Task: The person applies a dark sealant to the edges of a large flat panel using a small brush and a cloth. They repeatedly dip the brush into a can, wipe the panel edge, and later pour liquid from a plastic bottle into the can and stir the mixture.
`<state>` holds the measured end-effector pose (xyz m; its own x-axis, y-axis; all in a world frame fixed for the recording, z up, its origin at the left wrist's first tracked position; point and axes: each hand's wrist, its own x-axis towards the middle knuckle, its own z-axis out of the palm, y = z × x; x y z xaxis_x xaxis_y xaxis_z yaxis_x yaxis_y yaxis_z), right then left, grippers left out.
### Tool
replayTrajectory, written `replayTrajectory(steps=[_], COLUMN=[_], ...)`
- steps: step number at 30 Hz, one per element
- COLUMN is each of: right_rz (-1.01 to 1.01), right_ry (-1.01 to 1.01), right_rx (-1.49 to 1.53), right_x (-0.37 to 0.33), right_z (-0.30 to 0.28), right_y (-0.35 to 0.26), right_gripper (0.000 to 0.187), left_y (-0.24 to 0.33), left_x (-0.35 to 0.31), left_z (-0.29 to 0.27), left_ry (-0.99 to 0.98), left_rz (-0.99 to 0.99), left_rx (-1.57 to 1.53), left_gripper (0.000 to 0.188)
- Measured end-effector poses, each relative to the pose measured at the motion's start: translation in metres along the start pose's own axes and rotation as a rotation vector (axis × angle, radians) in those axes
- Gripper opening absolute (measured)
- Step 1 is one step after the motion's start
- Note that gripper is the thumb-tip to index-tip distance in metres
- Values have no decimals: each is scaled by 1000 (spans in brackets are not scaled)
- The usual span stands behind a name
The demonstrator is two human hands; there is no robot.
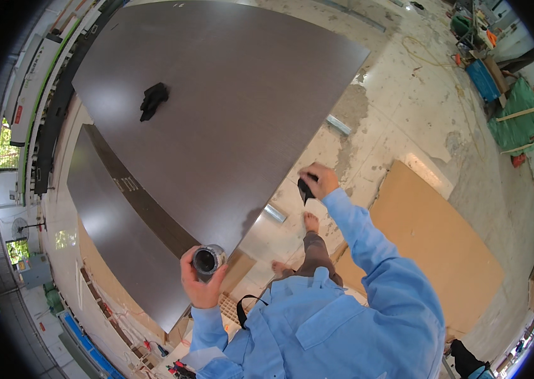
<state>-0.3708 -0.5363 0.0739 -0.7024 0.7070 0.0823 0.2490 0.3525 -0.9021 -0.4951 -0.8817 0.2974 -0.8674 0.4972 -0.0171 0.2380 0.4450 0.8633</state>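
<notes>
Clearly between the left fingers [187, 266], an open round container [209, 259].

A broad open way runs over the large grey panel [229, 107] ahead, interrupted left of its middle by a crumpled black cloth [154, 101]. Near the closest corner, the left hand [202, 289] and its round container [219, 258] stand in the way. Between the hands is passing room; two metal tubes [339, 124] jut past the panel's right edge, one there, one beyond the right hand [322, 180].
</notes>
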Motion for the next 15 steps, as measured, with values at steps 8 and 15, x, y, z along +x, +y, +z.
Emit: replayTrajectory(steps=[8, 15], right_rz=[24, 386], right_ry=[33, 418], right_rx=[-53, -194], right_x=[52, 141], right_z=[-49, -107], right_y=[35, 84], right_gripper=[12, 17], left_y=[8, 7], left_x=[8, 12], left_z=[12, 18], left_ry=[-3, 2], left_rz=[-13, -29], left_rx=[4, 23], left_gripper=[65, 64])
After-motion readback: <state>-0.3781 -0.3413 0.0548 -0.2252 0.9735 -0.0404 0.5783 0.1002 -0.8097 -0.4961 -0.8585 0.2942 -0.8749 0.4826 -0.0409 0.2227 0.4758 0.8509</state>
